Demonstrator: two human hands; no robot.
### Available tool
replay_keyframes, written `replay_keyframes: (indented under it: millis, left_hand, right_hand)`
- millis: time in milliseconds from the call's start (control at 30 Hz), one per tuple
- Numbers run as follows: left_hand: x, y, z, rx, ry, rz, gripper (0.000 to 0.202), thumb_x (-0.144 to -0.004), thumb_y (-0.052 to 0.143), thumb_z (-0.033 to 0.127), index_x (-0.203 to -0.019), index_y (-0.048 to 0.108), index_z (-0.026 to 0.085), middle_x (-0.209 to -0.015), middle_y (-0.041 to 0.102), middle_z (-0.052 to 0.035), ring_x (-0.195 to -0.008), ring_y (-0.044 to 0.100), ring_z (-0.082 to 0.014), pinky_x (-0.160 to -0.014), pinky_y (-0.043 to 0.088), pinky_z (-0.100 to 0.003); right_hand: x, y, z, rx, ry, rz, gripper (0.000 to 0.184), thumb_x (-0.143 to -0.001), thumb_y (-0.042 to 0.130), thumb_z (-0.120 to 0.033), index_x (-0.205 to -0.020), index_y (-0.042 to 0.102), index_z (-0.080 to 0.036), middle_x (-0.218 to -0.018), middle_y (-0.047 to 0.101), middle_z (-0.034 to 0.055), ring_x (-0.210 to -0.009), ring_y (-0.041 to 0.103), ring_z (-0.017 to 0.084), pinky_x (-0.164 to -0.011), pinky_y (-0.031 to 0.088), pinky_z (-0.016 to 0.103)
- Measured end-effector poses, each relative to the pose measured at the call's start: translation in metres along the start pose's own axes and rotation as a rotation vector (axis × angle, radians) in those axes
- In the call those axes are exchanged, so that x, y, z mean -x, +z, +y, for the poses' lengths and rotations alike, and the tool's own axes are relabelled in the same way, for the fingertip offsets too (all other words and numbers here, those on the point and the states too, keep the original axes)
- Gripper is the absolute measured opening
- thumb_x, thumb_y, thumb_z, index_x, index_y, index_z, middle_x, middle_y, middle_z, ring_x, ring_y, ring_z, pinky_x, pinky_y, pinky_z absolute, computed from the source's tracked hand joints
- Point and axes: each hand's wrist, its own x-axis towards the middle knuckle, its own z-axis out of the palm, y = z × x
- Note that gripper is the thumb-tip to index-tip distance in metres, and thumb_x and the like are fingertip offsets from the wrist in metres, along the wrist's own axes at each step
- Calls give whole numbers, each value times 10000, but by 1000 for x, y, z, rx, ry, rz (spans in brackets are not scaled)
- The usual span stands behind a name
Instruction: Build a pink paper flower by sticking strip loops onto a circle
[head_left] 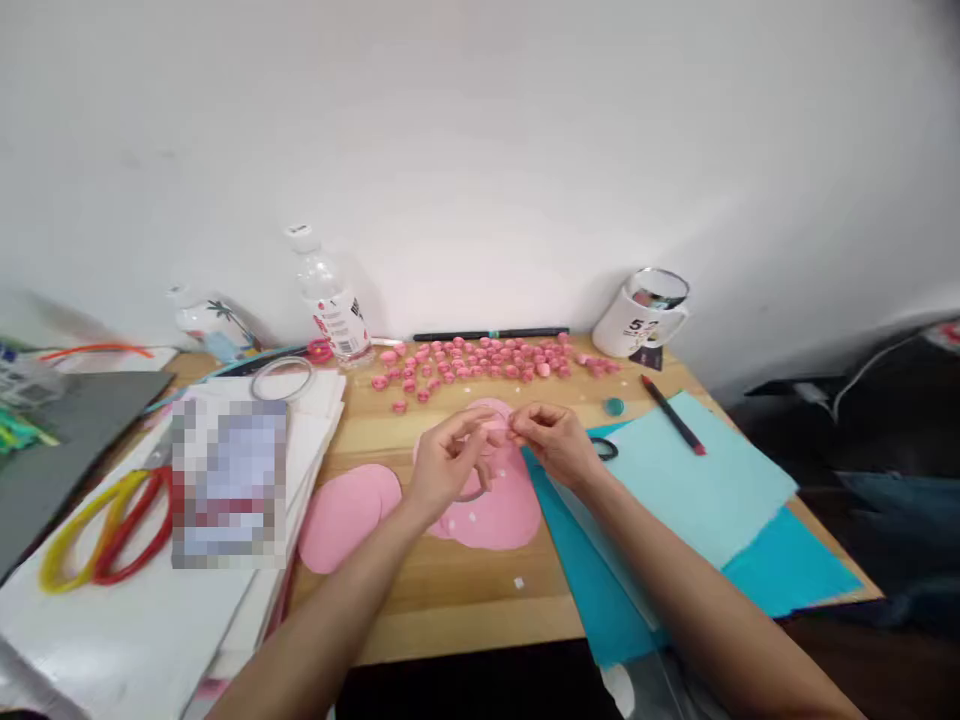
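My left hand (pixel 454 460) hovers over the pink paper pieces, thumb and fingers curled toward each other; what they hold, if anything, is too small to make out. Under its fingers shows the curved edge of a greyish ring (pixel 472 490), partly hidden. Close by on the right, my right hand (pixel 555 438) has thumb and index finger pinched together on something I cannot make out. Beneath both hands lies a rounded pink paper shape (pixel 506 515) with small white bits on it. More rounded pink paper pieces (pixel 341 520) overlap to the left.
Many small pink rolled pieces (pixel 487 355) spread behind the hands. A mug (pixel 637 315), bottle (pixel 337 315) and long black pen (pixel 450 336) stand or lie along the wall. Teal sheets (pixel 690 480) lie right; white papers (pixel 315 440), a clear ring (pixel 281 379) and yellow-red scissors (pixel 105 530) lie left.
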Motion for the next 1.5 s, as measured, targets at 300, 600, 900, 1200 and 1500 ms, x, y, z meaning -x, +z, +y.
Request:
replay_keyframes:
  millis: [300,600,900,1200,1500]
  left_hand:
    - [0,0,5,-25,-1,10,311,-823,537,350,-1041,602,139,-732,652,-25,-367,581,-93,-472,517,-249]
    - [0,1,9,-65,26,-10,332,-847,498,356,-1051,621,125,-671,649,-22,-376,580,-93,-477,500,-234]
    - [-1,0,5,-56,6,3,332,-839,509,360,-1064,608,137,-698,664,-28,-391,591,-98,-479,496,-234]
    - [0,2,9,-96,-5,-4,337,-828,521,364,-1041,619,122,-684,667,-30,-418,597,-104,-509,503,-241]
    - [1,3,13,-54,34,21,284,-811,554,329,-991,648,130,-676,656,-23,-437,592,-101,-496,493,-239]
  right_hand:
    - [-2,-1,1,-3,51,-16,162,-554,801,-266,-671,715,-194,-665,705,-3,-612,633,101,-648,504,220]
    - [-3,-3,2,-16,31,-56,121,-595,779,-228,-679,704,-184,-757,725,10,-681,654,110,-683,507,218]
    - [-3,-3,0,-39,54,9,275,-533,814,-208,-771,678,-193,-652,709,-11,-561,639,94,-580,496,195]
    - [-2,-2,0,30,3,-34,142,-611,775,-267,-632,666,-178,-553,645,-25,-525,574,70,-528,451,175]
    - [-4,-4,0,-50,-16,30,155,-554,806,-269,-597,684,-184,-672,686,-7,-566,582,67,-550,472,170]
